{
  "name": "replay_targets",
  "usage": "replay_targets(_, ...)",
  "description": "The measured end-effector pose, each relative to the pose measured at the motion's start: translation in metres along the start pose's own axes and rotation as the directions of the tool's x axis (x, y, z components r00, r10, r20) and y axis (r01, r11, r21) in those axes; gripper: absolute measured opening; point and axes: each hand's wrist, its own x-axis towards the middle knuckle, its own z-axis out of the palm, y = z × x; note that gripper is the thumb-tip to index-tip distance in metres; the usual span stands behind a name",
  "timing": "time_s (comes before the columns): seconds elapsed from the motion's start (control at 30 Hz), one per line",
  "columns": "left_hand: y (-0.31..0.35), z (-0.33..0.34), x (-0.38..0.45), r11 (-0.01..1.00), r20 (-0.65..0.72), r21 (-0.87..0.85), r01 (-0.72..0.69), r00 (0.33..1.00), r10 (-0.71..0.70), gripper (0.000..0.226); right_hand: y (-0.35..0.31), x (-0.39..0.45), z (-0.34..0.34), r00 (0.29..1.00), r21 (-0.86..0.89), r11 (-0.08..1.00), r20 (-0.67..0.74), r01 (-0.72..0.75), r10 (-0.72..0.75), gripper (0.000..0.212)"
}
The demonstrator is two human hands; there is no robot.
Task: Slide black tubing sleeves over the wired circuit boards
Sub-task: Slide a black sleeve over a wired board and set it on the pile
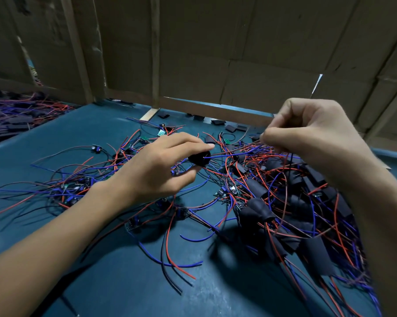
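We see the left hand [163, 165] pinching a black tubing sleeve [199, 158] above the teal table [55, 143], a blue wire [234, 154] running from its mouth to the right hand [307, 136], whose curled fingers pinch wire ends. Sleeved boards [307, 216] pile right of the sleeve.

walls: brown cardboard panels [261, 42] | surface: teal table [129, 282] | light: dim
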Motion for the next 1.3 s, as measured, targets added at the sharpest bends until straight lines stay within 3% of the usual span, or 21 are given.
replay_targets(0.37, 0.005, -0.003, 0.000, 0.986, -0.047, -0.165, 0.035, 0.998, -0.043, 0.039, -0.001, 0.000, -0.003, 0.997, -0.053, 0.996, -0.031, 0.068, -0.069, 0.016)
replay_targets(0.57, 0.007, 0.002, 0.001, 0.999, -0.085, -0.019, 0.051, 0.995, -0.053, 0.032, -0.003, -0.004, 0.011, 0.991, 0.068, 0.993, 0.077, 0.101, -0.107, 0.016)
replay_targets(0.7, 0.007, 0.005, 0.001, 0.995, -0.149, 0.087, 0.058, 0.988, -0.045, 0.023, -0.002, -0.008, 0.035, 0.959, 0.105, 0.993, 0.271, 0.054, -0.080, 0.013)
replay_targets(0.87, 0.001, 0.001, 0.003, 0.977, -0.294, -0.009, 0.212, 0.934, -0.205, 0.021, 0.011, -0.003, 0.033, 0.905, 0.163, 0.976, 0.420, -0.142, 0.061, 0.050)
replay_targets(1.0, -0.003, -0.001, 0.004, 0.965, -0.384, -0.017, 0.261, 0.890, -0.247, 0.017, 0.022, 0.003, 0.019, 0.893, 0.235, 0.943, 0.435, -0.234, 0.113, 0.040)
replay_targets(1.1, -0.002, -0.003, 0.003, 0.974, -0.364, 0.018, 0.227, 0.908, -0.205, 0.020, 0.026, 0.007, 0.016, 0.928, 0.326, 0.916, 0.355, -0.234, 0.111, 0.029)
replay_targets(1.2, 0.001, -0.004, 0.002, 0.973, -0.206, 0.221, 0.072, 0.978, -0.026, 0.028, 0.025, 0.006, 0.020, 0.949, 0.426, 0.876, 0.301, -0.226, 0.099, 0.026)
replay_targets(1.3, 0.008, -0.002, 0.003, 0.935, -0.117, 0.351, -0.058, 0.988, 0.106, 0.030, 0.020, 0.003, 0.028, 0.961, 0.418, 0.890, 0.268, -0.182, 0.071, 0.021)
